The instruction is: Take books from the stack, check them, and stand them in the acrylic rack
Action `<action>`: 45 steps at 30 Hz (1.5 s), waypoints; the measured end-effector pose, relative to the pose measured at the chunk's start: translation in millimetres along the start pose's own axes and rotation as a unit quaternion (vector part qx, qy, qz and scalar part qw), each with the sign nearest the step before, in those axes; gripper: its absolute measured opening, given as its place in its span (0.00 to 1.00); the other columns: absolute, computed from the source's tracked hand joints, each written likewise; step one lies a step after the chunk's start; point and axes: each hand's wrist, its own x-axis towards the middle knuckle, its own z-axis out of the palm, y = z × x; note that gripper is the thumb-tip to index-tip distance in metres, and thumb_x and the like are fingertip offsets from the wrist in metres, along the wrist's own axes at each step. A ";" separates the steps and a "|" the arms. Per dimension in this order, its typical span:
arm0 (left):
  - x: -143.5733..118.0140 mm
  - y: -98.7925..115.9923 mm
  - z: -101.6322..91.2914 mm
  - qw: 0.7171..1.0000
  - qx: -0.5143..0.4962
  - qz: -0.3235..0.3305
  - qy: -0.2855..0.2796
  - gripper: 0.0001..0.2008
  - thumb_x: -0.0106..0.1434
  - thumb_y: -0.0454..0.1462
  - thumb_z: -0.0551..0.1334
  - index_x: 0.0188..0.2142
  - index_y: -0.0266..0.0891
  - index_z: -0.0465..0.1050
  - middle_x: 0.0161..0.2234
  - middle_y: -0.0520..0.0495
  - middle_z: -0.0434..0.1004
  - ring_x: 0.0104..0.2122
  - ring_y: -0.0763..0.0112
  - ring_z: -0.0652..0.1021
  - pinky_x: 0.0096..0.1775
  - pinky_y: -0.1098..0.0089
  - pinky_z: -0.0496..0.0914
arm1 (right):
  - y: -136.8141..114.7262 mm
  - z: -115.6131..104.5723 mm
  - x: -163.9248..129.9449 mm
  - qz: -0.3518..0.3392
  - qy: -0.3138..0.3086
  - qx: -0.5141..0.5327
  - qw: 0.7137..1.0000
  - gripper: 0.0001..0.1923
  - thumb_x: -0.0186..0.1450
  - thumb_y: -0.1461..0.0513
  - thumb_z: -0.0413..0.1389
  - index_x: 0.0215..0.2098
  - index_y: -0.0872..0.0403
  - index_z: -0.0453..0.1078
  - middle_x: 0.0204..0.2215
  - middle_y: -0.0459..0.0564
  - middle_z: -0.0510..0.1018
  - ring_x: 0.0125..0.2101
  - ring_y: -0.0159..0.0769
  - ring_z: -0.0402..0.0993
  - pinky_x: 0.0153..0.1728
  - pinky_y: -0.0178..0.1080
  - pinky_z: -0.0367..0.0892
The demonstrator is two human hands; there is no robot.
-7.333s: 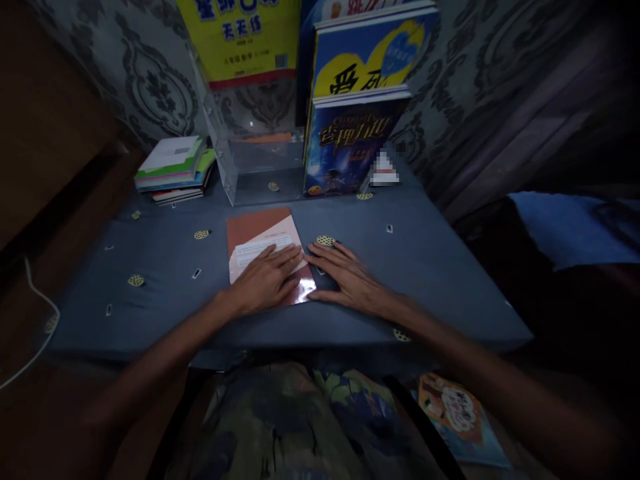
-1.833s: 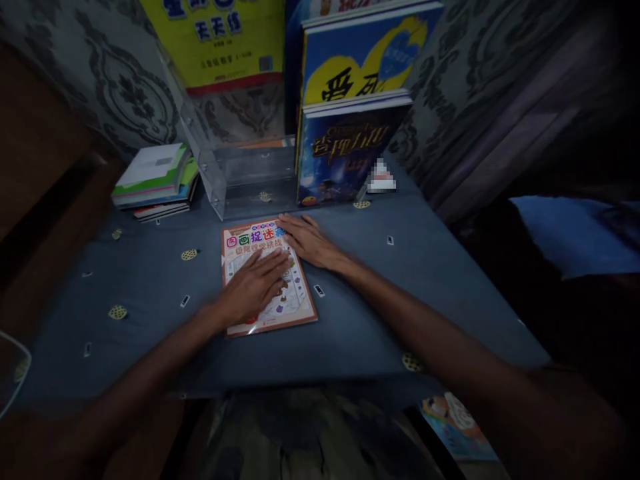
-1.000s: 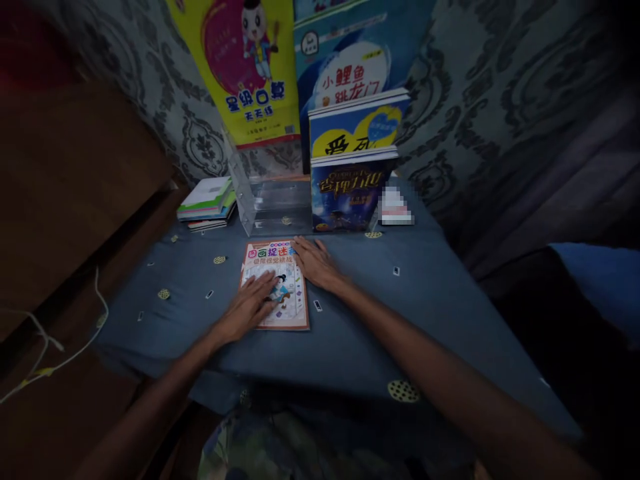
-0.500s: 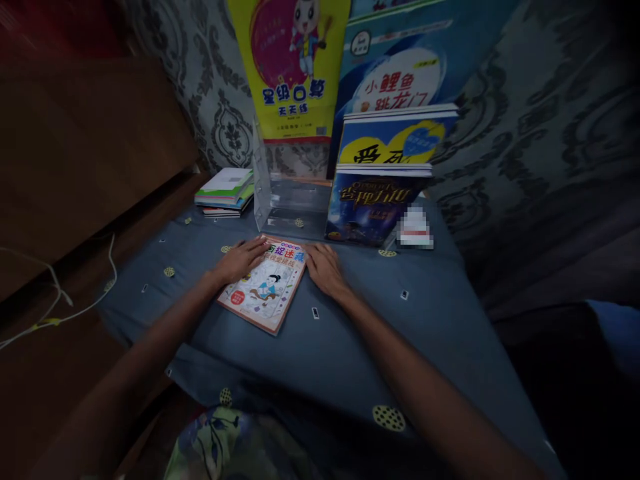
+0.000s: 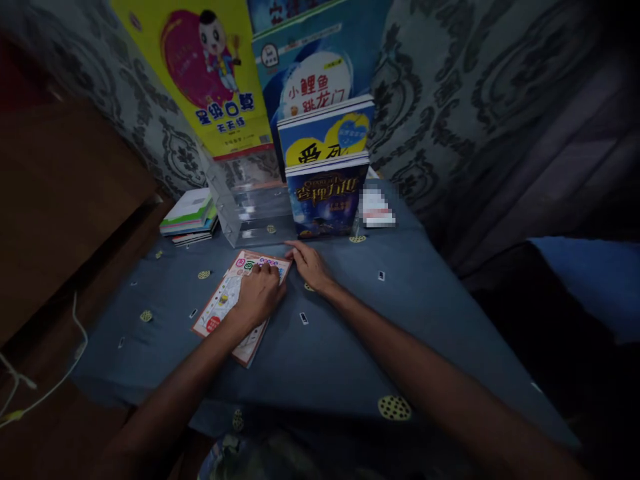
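A thin activity book (image 5: 226, 293) with an orange-edged cover and colourful Chinese lettering lies tilted on the cloth-covered table. My left hand (image 5: 261, 291) rests on the upper right part of its cover, fingers curled in; whatever they grip, if anything, is hidden. My right hand (image 5: 309, 268) lies at the book's upper right corner, index finger stretched out to the left and no object visible in it. Just behind both hands stands a clear plastic book rack (image 5: 253, 217), with a dark blue book (image 5: 325, 200) upright in its front right tier.
Higher on the rack stand a yellow workbook (image 5: 225, 80), a teal book (image 5: 310, 73) and a blue-and-yellow book (image 5: 325, 137). A stack of booklets (image 5: 190, 212) lies left of it, a blurred white item (image 5: 376, 208) right. White cables (image 5: 75, 360) hang at far left.
My left hand has slid right across the cover and curled its fingers. The right hand now points left at the book's corner. The view has shifted, moving the rack leftward in frame.
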 end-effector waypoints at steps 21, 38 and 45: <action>10.4 -58.1 24.3 0.962 -0.239 0.099 0.090 0.13 0.70 0.37 0.56 0.41 0.41 0.80 0.47 0.45 0.83 0.48 0.60 0.80 0.50 0.64 0.71 | -24.0 -11.9 -9.8 0.019 0.074 0.070 0.995 0.21 0.75 0.54 0.43 0.56 0.53 0.70 0.28 0.45 0.78 0.17 0.29 0.69 0.26 0.35 0.69; -78.9 -125.0 59.6 0.921 -0.202 0.332 0.020 0.41 0.66 0.43 0.66 0.72 0.48 0.46 0.72 0.41 0.48 0.72 0.52 0.48 0.68 0.44 0.54 | -25.3 -1.3 -8.0 -0.070 -0.118 -0.158 0.978 0.23 0.74 0.58 0.42 0.63 0.49 0.68 0.51 0.55 0.79 0.53 0.49 0.73 0.55 0.54 0.67; -81.3 -109.1 71.6 0.918 -0.232 0.309 0.083 0.19 0.73 0.40 0.57 0.61 0.45 0.69 0.64 0.44 0.69 0.69 0.56 0.61 0.66 0.41 0.56 | -23.9 11.0 -10.1 -0.067 -0.161 -0.188 0.966 0.22 0.73 0.59 0.45 0.62 0.52 0.69 0.60 0.54 0.75 0.64 0.49 0.63 0.62 0.58 0.58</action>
